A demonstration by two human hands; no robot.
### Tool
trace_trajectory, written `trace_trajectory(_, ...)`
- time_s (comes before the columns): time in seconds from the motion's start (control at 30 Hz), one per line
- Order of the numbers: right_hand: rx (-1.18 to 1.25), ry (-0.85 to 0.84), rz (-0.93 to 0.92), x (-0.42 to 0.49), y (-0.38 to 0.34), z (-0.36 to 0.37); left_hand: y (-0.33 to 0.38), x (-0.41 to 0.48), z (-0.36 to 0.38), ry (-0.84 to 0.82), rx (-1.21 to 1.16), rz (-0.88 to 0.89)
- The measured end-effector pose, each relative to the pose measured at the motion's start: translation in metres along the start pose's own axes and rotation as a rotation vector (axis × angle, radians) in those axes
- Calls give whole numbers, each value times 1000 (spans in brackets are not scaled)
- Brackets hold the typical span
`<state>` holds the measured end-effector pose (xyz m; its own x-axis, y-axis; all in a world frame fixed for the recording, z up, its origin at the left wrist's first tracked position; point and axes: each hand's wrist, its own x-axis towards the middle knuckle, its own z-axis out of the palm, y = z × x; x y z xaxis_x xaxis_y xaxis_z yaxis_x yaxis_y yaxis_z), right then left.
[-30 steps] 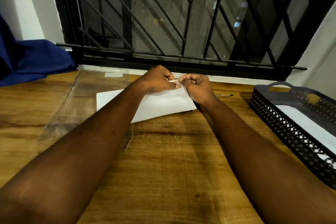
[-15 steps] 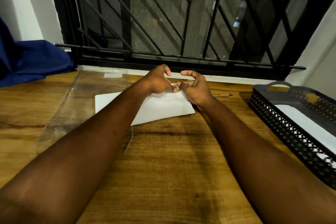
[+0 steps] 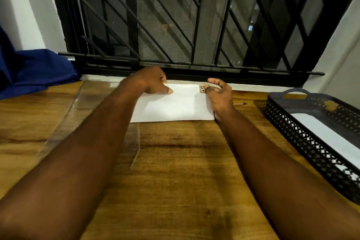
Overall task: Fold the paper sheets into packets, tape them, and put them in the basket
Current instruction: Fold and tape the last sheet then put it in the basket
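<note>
White folded paper (image 3: 175,105) lies on the wooden table (image 3: 175,161), left of the black basket (image 3: 303,142). My left hand (image 3: 152,82) is blurry, thumb on the paper; I cannot tell its grip. My right hand (image 3: 220,95) is loose, thumb touching brown tape (image 3: 202,89).

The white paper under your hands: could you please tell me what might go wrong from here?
1. The small tape piece sits at the far edge of the paper, by the thumb of the right hand; it may lift with the thumb.
2. The paper partly overlaps the clear plastic sheet, so it could slide under the left hand.
3. The pen lies near the right wrist and might get knocked.
</note>
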<state>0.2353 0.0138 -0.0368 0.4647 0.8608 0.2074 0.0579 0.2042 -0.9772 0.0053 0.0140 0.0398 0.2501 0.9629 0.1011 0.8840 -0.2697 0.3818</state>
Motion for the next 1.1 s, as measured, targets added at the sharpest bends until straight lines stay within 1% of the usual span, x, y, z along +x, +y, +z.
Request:
trace_trajectory(0.07,-24,35,12,-1,-1,-2,-10,-1,-10,48,-40,8)
trace_trajectory(0.13,-78,47,-23,-2,-3,-1,-16,2,-11,54,-95,18)
trace_trajectory(0.17,-120,44,-77,-3,-4,0,-18,4,-9,45,-122,25)
trace_trajectory(0.23,-308,24,-266,-7,-9,-1,-20,9,-3,48,-137,37)
trace_trajectory(0.3,-510,-53,-474,-10,-18,-1,-21,13,4,64,-163,60)
trace_trajectory(0.33,-597,-136,-535,-11,-24,1,-21,14,6,75,-186,79)
trace_trajectory(0.4,-840,-297,-605,-14,-36,6,-20,15,9,98,-231,132)
trace_trajectory(0.47,-1076,-357,-647,-14,-41,12,-18,15,10,135,-263,181)
trace_trajectory(0.5,-1114,-372,-631,-13,-41,14,-16,15,11,166,-245,193)
trace_trajectory(0.53,-1106,-390,-595,-12,-39,16,-15,14,12,213,-199,200)
trace_trajectory(0.63,-963,-432,-467,-5,-32,17,-13,10,17,400,-70,205)
trace_trajectory(0.7,-898,-389,-406,-3,-29,13,-13,8,19,499,-110,171)
trace_trajectory(0.8,-782,-275,-318,-1,-28,6,-10,9,20,617,-199,109)
trace_trajectory(0.93,-625,-153,-215,-6,-30,-7,0,5,22,759,-343,102)
trace_trajectory(1.0,-559,-98,-170,-7,-35,-17,10,1,25,791,-401,98)
trace_trajectory(1.1,-484,-25,-143,-8,-52,-43,35,-7,32,735,-480,92)
